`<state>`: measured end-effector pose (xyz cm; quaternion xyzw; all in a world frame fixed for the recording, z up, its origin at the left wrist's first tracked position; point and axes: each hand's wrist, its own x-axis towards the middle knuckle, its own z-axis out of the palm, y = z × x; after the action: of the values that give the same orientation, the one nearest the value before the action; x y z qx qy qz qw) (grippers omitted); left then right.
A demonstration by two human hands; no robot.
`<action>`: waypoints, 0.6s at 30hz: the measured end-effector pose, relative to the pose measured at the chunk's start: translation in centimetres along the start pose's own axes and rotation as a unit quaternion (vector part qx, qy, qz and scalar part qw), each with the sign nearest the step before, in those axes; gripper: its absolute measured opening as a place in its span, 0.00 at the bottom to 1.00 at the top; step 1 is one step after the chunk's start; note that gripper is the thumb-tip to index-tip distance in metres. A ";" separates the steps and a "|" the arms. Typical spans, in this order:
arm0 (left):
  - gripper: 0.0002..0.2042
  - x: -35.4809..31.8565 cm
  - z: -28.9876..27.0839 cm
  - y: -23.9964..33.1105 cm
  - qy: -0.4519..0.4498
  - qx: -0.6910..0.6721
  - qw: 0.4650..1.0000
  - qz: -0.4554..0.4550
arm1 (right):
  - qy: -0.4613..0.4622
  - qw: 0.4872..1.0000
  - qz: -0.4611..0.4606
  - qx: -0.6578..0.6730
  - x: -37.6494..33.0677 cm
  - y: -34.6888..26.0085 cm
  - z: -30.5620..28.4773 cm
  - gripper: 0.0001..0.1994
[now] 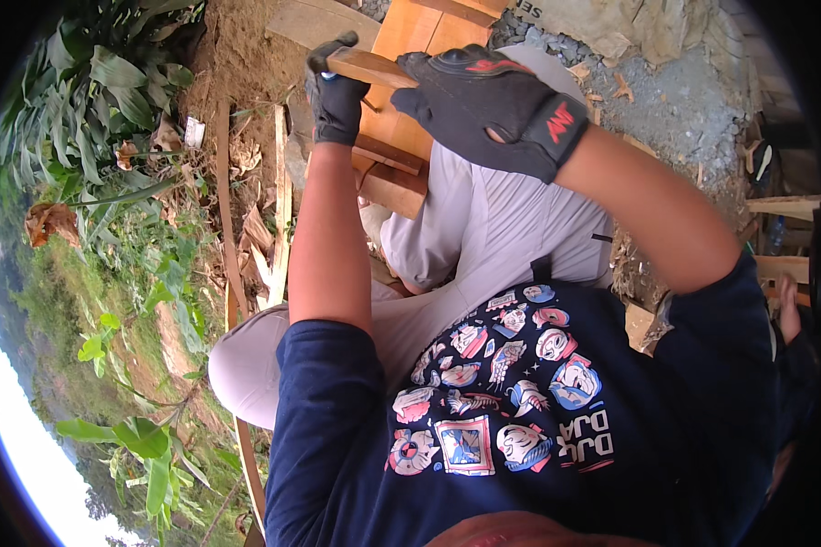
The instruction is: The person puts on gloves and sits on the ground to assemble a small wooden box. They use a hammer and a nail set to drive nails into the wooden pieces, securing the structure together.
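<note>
Both my hands wear black work gloves. My left hand (pixel 337 105) is closed round the left end of a short, brown piece of wood (pixel 371 67). The other end is in my right hand (pixel 493 109), whose fingers wrap over it and hide part of it. This wood is held tilted, above an orange-brown plank (pixel 417 38) lying lengthwise ahead of me. Across the plank's near end sits a wooden block (pixel 394 189), partly against my trouser leg. Whether the held wood touches the plank, I cannot tell.
Wood strips (pixel 281 201) lie on the dirt at the left, beside leafy plants (pixel 123 82) and a slope. Grey gravel and cement-coloured ground (pixel 675 114) with wood chips spread at the right. A pale sack (pixel 648 23) is at the far right. Another person's hand (pixel 787 305) shows at the right edge.
</note>
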<state>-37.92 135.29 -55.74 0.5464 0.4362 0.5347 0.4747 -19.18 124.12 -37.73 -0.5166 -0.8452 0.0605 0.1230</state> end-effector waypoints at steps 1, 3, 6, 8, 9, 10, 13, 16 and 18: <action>0.09 -0.3 0.8 0.7 0.041 -0.065 0.997 0.023 | -0.018 1.000 0.002 0.007 0.3 -0.1 -0.1 0.25; 0.07 0.4 -0.8 -0.9 -0.013 0.010 1.000 -0.001 | -0.019 0.999 0.014 0.035 1.1 0.4 -1.1 0.23; 0.12 1.5 -4.0 -3.3 -0.049 0.131 0.988 -0.070 | -0.015 0.999 0.016 0.036 1.9 -1.3 -2.2 0.22; 0.03 0.4 0.5 -0.8 0.071 -0.064 0.994 -0.045 | -0.059 0.998 0.031 0.000 1.1 -0.1 -0.5 0.22; 0.06 -0.1 2.2 1.1 0.130 -0.150 0.980 -0.014 | -0.051 0.998 0.018 -0.016 0.9 0.6 0.4 0.22; 0.07 0.0 1.5 1.3 0.111 -0.151 0.981 -0.053 | -0.036 0.999 -0.001 0.025 1.6 0.4 -0.9 0.22; 0.03 0.4 -2.4 -0.8 -0.021 -0.034 0.996 -0.075 | 0.083 0.995 -0.063 -0.004 2.8 -0.7 -2.0 0.22; 0.13 -0.6 -1.3 -1.7 0.036 -0.021 0.999 0.031 | 0.007 1.000 -0.022 0.005 1.9 -1.3 0.0 0.22; 0.17 -0.8 -0.5 -1.6 0.044 -0.041 0.998 0.035 | -0.100 0.992 0.038 0.061 1.7 -0.5 -1.0 0.22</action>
<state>-38.43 134.83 -57.50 0.5173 0.4146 0.5919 0.4584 -20.13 125.38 -36.42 -0.5311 -0.8277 0.1681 0.0673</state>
